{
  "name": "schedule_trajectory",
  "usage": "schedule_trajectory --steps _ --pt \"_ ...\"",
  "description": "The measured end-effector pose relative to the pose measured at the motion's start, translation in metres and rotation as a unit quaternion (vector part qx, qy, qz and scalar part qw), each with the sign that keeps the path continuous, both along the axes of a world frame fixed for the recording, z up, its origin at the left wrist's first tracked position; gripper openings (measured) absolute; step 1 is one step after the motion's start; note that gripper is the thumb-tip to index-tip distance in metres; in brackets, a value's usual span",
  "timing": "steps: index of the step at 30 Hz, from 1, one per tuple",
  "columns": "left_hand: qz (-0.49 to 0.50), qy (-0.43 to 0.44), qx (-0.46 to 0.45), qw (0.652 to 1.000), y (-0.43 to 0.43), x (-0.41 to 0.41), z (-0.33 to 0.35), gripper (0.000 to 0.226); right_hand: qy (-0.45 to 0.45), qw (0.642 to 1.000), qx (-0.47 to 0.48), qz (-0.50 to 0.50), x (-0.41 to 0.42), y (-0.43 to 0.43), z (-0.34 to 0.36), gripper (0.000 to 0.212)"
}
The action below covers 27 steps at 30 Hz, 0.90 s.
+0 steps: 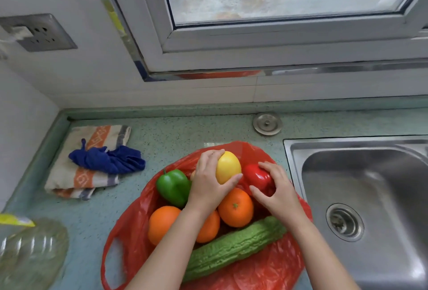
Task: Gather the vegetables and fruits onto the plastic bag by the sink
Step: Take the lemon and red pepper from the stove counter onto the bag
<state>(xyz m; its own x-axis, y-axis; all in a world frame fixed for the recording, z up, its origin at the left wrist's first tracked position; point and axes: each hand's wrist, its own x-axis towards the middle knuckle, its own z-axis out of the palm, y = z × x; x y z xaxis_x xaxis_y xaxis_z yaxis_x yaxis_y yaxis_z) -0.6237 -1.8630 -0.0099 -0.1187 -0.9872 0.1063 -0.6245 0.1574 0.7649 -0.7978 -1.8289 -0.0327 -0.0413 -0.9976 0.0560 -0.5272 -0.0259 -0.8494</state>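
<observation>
Lemon is being gripped by left hand, fingers wrapped around it, over red bag on tabletop beside sink. Red pepper is being clasped by right hand. Green pepper, three oranges and bitter gourd are lying on bag.

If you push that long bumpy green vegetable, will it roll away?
Probably not far. The bumpy green vegetable is long and slightly bent, so it would likely wobble rather than roll freely. It lies on the crinkly red bag against an orange, which should stop it. It looks stiff, so it would probably lift without drooping.
</observation>
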Motion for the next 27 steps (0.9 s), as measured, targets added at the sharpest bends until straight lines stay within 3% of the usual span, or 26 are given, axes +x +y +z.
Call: schedule_trajectory --steps 13,23,27 --pt "-0.106 -0.115 0.015 0.988 -0.009 0.003 -0.028 0.071 0.006 1.0 0.003 -0.007 0.003 0.014 -0.007 0.06" --pt "-0.087 -0.223 0.028 0.97 -0.002 0.011 -0.03 0.078 -0.008 1.0 0.012 -0.005 0.008 0.014 -0.006 0.056" --pt "-0.082 -0.226 0.032 0.97 0.0 0.011 -0.026 0.081 -0.011 1.0 0.016 -0.004 0.007 0.013 -0.007 0.057"
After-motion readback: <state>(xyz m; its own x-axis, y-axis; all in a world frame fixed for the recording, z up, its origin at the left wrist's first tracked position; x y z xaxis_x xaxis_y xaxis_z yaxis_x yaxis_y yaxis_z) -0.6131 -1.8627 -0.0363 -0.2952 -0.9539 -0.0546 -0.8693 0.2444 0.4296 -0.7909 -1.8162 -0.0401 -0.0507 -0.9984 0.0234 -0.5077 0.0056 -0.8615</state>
